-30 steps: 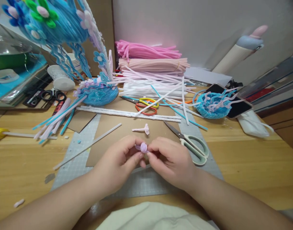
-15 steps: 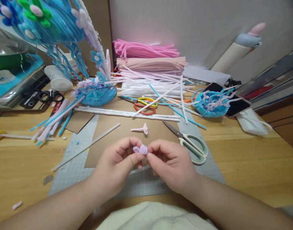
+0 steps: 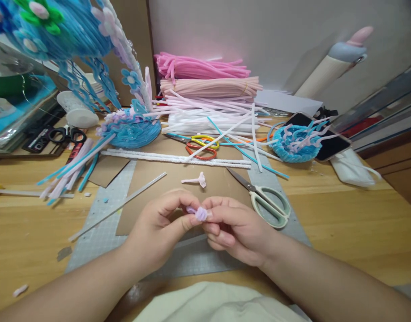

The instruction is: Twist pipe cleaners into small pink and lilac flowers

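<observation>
Between my two hands is a small curled piece of lilac pipe cleaner [image 3: 201,214]. My left hand [image 3: 167,223] is closed, pinching its left side between thumb and fingers. From the other side, the thumb and fingertips of my right hand [image 3: 237,230] press on it, the lower fingers curled beneath. Part of the piece is hidden by the fingers. Just beyond my hands, a small pale pink pipe-cleaner flower [image 3: 201,180] with a short stem lies on a brown cardboard sheet [image 3: 151,192]. Green-handled scissors [image 3: 271,205] rest to the right of my right hand.
Behind lie white pipe cleaners [image 3: 175,157], red-and-yellow-handled scissors [image 3: 202,146] and pink bundles [image 3: 205,67]. A clear stick [image 3: 118,206] crosses the grey cutting mat [image 3: 91,241]. A blue pipe-cleaner basket [image 3: 294,145] stands right, and a tall flowered blue piece [image 3: 128,129] left.
My right hand has turned, its lower fingers now showing beneath the lilac piece. The piece sits slightly lower and rounder in the fingertips. The whole view has shifted slightly.
</observation>
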A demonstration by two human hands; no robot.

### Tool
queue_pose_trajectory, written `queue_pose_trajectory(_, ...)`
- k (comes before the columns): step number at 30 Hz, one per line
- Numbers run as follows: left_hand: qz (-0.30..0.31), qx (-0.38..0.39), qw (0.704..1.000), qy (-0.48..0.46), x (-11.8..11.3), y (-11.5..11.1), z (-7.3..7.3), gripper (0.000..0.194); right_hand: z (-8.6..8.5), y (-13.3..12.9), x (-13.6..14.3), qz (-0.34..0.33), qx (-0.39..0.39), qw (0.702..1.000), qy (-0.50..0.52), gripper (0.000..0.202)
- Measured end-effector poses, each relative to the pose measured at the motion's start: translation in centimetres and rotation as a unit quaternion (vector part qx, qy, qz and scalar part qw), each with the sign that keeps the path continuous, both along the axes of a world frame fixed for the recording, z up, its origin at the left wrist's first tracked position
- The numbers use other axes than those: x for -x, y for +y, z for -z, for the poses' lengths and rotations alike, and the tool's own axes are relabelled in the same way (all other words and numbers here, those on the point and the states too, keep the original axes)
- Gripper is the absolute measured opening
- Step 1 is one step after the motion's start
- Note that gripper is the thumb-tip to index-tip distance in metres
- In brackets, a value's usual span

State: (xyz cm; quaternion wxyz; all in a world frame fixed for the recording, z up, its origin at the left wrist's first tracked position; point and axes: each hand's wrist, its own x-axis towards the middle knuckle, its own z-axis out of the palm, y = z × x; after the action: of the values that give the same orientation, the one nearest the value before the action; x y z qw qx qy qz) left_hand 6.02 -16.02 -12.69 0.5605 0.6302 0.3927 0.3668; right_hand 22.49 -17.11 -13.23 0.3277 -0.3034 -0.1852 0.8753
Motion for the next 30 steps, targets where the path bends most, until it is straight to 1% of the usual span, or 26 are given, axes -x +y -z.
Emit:
queue_pose_trajectory(2, -0.009, -0.015, 1.0, 0.007, 0.16, 0.01, -0.05, 0.003, -0.03, 0.01, 0.06, 0.026, -0.058, 0.996, -0.055, 0.014)
queue_pose_trajectory(5, -0.025, 0.002, 1.0, -0.011, 0.33, -0.16, -0.15, 0.02, 0.03, 0.12, -0.04, 0.074, -0.17, 0.97, -0.154, 0.016)
queue_pose_trajectory(6, -0.028, 0.013, 0.999, -0.017, 0.33, -0.22, -0.2, 0.022, 0.08, 0.15, -0.1, 0.083, -0.193, 0.962, -0.174, 0.016)
queue_pose_trajectory(8, -0.032, 0.041, 0.998, -0.029, 0.26, -0.28, -0.3, 0.017, 0.21, 0.21, -0.2, 0.08, -0.196, 0.961, -0.179, 0.016)
queue_pose_trajectory(10, -0.04, 0.082, 0.994, -0.052, 0.12, -0.22, -0.39, 0.007, 0.34, 0.21, -0.21, 0.054, -0.173, 0.971, -0.156, 0.016)
queue_pose_trajectory(12, -0.04, 0.137, 0.986, -0.084, -0.01, -0.08, -0.45, 0.006, 0.43, 0.17, -0.13, 0.026, -0.164, 0.976, -0.141, 0.018)
queue_pose_trajectory(14, -0.024, 0.173, 0.979, -0.105, -0.09, 0.07, -0.46, 0.006, 0.44, 0.1, 0.03, 0.008, -0.181, 0.972, -0.15, 0.019)
queue_pose_trajectory(16, -0.013, 0.177, 0.978, -0.111, -0.12, 0.16, -0.45, 0.005, 0.38, 0.01, 0.2, 0.021, -0.217, 0.961, -0.172, 0.02)
queue_pose_trajectory(18, -0.02, 0.158, 0.981, -0.106, -0.1, 0.12, -0.47, 0.005, 0.3, -0.07, 0.29, 0.056, -0.276, 0.938, -0.201, 0.018)
queue_pose_trajectory(19, -0.027, 0.146, 0.984, -0.098, -0.06, 0.04, -0.51, 0.006, 0.27, -0.1, 0.29, 0.076, -0.313, 0.921, -0.22, 0.015)
queue_pose_trajectory(21, -0.035, 0.13, 0.988, -0.069, 0.08, -0.2, -0.63, 0.006, 0.2, -0.15, 0.2, 0.096, -0.389, 0.875, -0.273, 0.009)
queue_pose_trajectory(23, -0.025, 0.112, 0.993, -0.023, 0.27, -0.45, -0.76, 0.007, 0.15, -0.19, 0.04, 0.09, -0.448, 0.827, -0.328, 0.006)
queue_pose_trajectory(24, -0.014, 0.095, 0.995, 0.005, 0.37, -0.55, -0.81, 0.008, 0.14, -0.22, -0.04, 0.086, -0.469, 0.808, -0.347, 0.006)
queue_pose_trajectory(25, -0.001, 0.073, 0.997, 0.037, 0.46, -0.6, -0.84, 0.009, 0.14, -0.25, -0.09, 0.082, -0.483, 0.795, -0.358, 0.004)
queue_pose_trajectory(26, 0.012, 0.049, 0.996, 0.069, 0.53, -0.62, -0.85, 0.01, 0.15, -0.28, -0.13, 0.08, -0.49, 0.789, -0.362, 0.003)
queue_pose_trajectory(28, 0.026, 0.009, 0.992, 0.125, 0.59, -0.56, -0.83, 0.012, 0.19, -0.3, -0.15, 0.077, -0.49, 0.788, -0.363, 0.003)
queue_pose_trajectory(30, 0.031, -0.006, 0.987, 0.159, 0.54, -0.46, -0.78, 0.013, 0.23, -0.24, -0.17, 0.072, -0.495, 0.782, -0.371, 0.002)
